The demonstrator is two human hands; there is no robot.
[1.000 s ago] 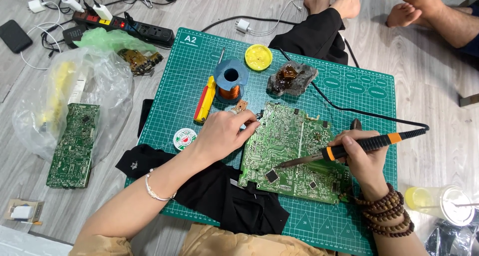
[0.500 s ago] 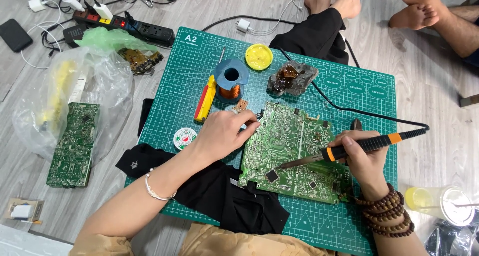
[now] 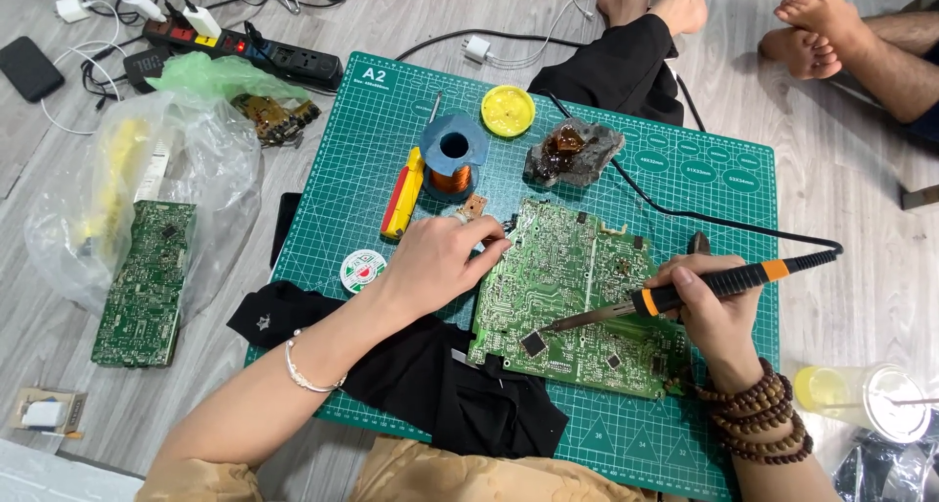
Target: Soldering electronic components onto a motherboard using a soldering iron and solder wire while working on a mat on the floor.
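Note:
A green circuit board [image 3: 577, 296] lies on a green cutting mat [image 3: 391, 130]. My left hand [image 3: 440, 262] rests at the board's upper left edge, fingers pinched on something small there; what it is I cannot tell. My right hand [image 3: 719, 311] grips a black and orange soldering iron [image 3: 685, 292], its tip down on the board's lower middle near a black chip [image 3: 534, 342]. The iron's black cord [image 3: 704, 218] runs off over the mat's top.
On the mat: a blue solder spool [image 3: 453, 159], a yellow-red tool [image 3: 403, 194], a yellow tin [image 3: 509, 111], a rosin lump [image 3: 572, 153], a small round tin [image 3: 363, 269], black cloth [image 3: 440, 385]. Left: second board [image 3: 145, 282], plastic bags [image 3: 147, 169], power strip [image 3: 245, 52]. Other people's feet [image 3: 812, 18] above.
Both hands hold their places. The other person's feet at the top right have shifted slightly.

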